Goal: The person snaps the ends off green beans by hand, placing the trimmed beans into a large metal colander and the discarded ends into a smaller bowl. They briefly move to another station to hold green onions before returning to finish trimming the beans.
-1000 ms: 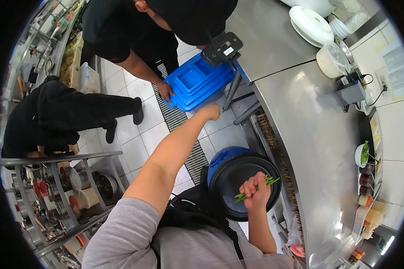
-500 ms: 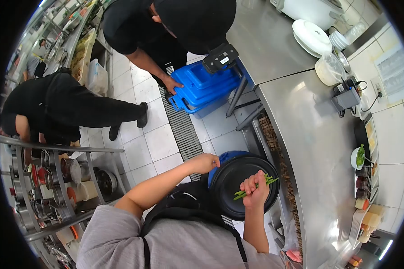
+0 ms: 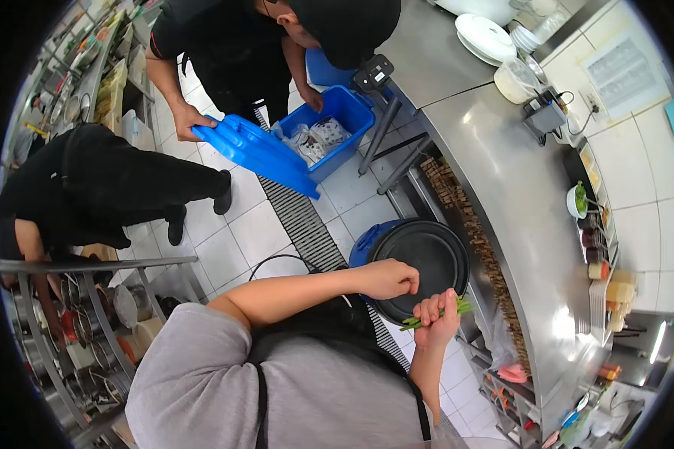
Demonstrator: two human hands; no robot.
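In my right hand (image 3: 437, 320), a small bunch of thin green stalks (image 3: 413, 322) is gripped, its ends poking out on both sides of the closed fingers. My left hand (image 3: 389, 279) hovers just to the left of it with curled fingers; whether a small thing is pinched there cannot be made out. Both hands are above the black round lid or tray (image 3: 419, 251) that tops a blue round bin (image 3: 363, 245).
A co-worker (image 3: 225, 52) bends over a blue crate (image 3: 356, 123) holding plastic bags, its blue lid (image 3: 262, 153) tilted aside. Another person (image 3: 90, 172) leans at the left shelves. A steel counter (image 3: 494, 187) runs along my right, a floor drain grate (image 3: 296, 217) ahead.
My left hand has moved right, over the black round top, nearer the right hand. The co-worker has lifted the blue crate's lid to the left and reached inside. The view has shifted slightly.
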